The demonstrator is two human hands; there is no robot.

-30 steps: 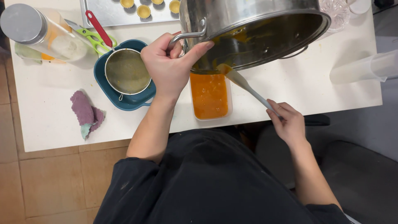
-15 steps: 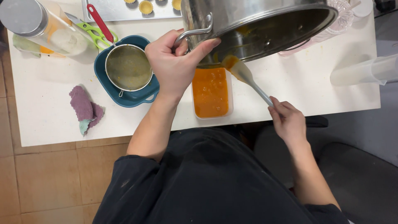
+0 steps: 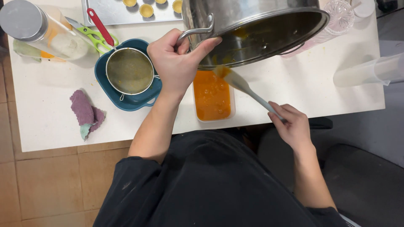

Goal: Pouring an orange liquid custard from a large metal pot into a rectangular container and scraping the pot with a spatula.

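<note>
Pot (image 3: 252, 29) at top centre looks heavy and slick, so we've got our left hand (image 3: 176, 63) clamped round its handle, tilting it over the orange-filled tub (image 3: 212, 96), while our right hand (image 3: 292, 124) grips the spatula (image 3: 244, 86).

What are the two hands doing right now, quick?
Left hand: closed around the handle of the tilted steel pot.
Right hand: closed on the spatula, its blade at the pot's rim.
</note>
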